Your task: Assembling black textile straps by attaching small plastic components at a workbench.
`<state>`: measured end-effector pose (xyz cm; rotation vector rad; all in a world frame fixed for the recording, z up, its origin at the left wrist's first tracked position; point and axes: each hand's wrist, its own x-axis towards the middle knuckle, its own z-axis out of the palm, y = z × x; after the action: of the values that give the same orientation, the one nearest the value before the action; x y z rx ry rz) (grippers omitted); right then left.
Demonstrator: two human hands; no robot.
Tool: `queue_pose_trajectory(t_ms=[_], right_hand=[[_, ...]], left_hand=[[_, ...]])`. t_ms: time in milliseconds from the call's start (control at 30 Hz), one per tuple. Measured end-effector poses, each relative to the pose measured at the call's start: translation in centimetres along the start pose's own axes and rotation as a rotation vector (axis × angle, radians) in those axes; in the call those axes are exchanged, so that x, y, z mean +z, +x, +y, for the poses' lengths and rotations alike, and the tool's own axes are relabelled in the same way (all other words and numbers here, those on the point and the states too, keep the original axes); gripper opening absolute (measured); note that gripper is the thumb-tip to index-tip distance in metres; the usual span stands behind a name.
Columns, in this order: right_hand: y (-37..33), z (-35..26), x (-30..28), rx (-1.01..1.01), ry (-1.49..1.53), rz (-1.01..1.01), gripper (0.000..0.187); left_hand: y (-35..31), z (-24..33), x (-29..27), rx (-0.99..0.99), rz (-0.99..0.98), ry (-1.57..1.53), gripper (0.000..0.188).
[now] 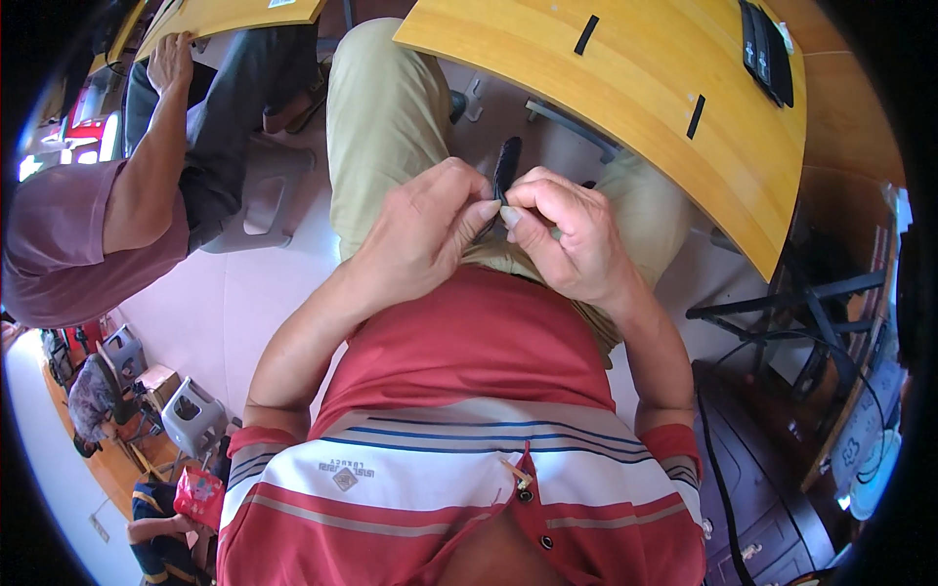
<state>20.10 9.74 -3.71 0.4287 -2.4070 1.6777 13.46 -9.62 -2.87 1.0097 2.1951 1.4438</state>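
Observation:
Above my lap, my left hand and my right hand meet at a narrow black strip. Both thumbs and index fingers pinch it at its lower part, tips almost touching. Its upper end sticks up past my fingers, slightly bent, and looks like soft fabric or a strap. A thin dark piece trails below my left fingertips; the rest is covered by my fingers. On the yellow table ahead lie two short black strips, one nearer the middle and one farther right.
At the table's right end lies a bundle of black straps. To my left a person sits with a hand on another yellow tabletop. Grey plastic stools stand at the lower left. A dark drawer cabinet is at my right.

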Motion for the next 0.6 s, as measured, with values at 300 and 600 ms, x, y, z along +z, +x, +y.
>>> queue_pose_trajectory(t_ms=[300, 600], right_hand=[[0.1, 0.0, 1.0, -0.054, -0.310, 0.026, 0.012], [0.2, 0.6, 0.8, -0.044, -0.056, 0.040, 0.011]], left_hand=[[0.2, 0.2, 0.6, 0.175, 0.006, 0.314, 0.012], [0.2, -0.5, -0.4, 0.045, -0.035, 0.087, 0.012]])
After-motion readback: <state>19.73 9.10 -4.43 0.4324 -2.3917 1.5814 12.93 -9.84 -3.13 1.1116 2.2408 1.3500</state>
